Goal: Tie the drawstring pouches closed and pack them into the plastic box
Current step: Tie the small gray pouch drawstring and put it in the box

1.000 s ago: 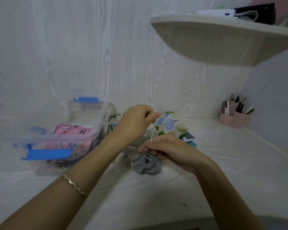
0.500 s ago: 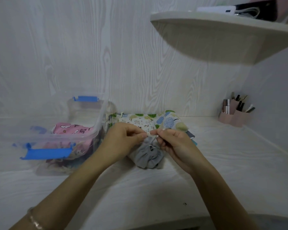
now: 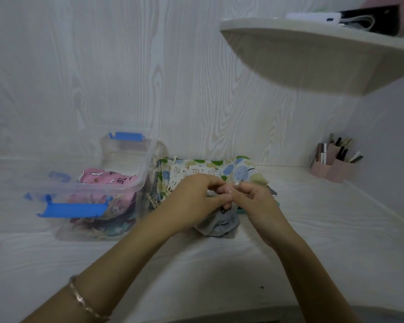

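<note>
Close below me I see a soft, puckered grey pouch [image 3: 219, 226] on the pale wood-grain desk [image 3: 219, 276], tucked under both hands. My left hand [image 3: 191, 197] and right hand [image 3: 254, 199] curl together above it, pinching its thin cord [image 3: 237, 183]. A clear plastic box [image 3: 124, 155] sits to the left.

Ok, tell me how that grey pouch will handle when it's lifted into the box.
Probably floppy: the grey pouch lies in soft, wrinkled folds. Likely light: it looks small and thin-clothed beneath the left hand and right hand. Unlikely to roll, since it slumps against the desk.
</note>
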Demonstrator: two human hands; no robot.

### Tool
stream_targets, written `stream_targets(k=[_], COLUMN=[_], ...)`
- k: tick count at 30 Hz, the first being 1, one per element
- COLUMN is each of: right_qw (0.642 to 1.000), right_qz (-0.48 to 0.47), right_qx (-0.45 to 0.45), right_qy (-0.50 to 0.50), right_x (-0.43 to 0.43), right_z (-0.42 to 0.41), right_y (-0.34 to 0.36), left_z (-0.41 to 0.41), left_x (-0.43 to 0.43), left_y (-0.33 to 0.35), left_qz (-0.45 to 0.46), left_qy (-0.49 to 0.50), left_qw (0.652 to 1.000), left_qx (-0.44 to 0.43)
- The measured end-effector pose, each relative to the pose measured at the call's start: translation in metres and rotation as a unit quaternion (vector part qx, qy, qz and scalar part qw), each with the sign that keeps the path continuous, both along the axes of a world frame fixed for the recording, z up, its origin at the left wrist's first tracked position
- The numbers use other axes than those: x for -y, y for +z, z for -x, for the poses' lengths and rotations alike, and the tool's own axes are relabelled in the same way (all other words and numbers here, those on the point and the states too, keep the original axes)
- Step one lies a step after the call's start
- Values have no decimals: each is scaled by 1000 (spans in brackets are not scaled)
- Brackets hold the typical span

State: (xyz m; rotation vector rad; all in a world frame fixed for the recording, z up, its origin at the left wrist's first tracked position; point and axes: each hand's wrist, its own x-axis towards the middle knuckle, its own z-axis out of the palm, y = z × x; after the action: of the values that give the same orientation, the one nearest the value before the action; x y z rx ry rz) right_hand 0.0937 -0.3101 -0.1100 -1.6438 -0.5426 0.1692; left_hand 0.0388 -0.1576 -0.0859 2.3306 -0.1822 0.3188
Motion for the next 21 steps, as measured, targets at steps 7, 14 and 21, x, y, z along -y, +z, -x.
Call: stream_targets(k=[7,14,21], right_qw=[1000,997,878], right_qz=[-16,23,216], right_qx=[6,73,420], right_qy=[2,15,-72], right_x=[0,-2,-9], right_z=[3,10,9], right_y=[0,-1,-9], left_z=[1,7,7], left_x=[-10,-14,-12], left_y=[-6,-4,0], left_qz=[181,172,43], left_qy=[-1,56,54], left_qw=[981,981,996], left_qx=[-75,-74,-54])
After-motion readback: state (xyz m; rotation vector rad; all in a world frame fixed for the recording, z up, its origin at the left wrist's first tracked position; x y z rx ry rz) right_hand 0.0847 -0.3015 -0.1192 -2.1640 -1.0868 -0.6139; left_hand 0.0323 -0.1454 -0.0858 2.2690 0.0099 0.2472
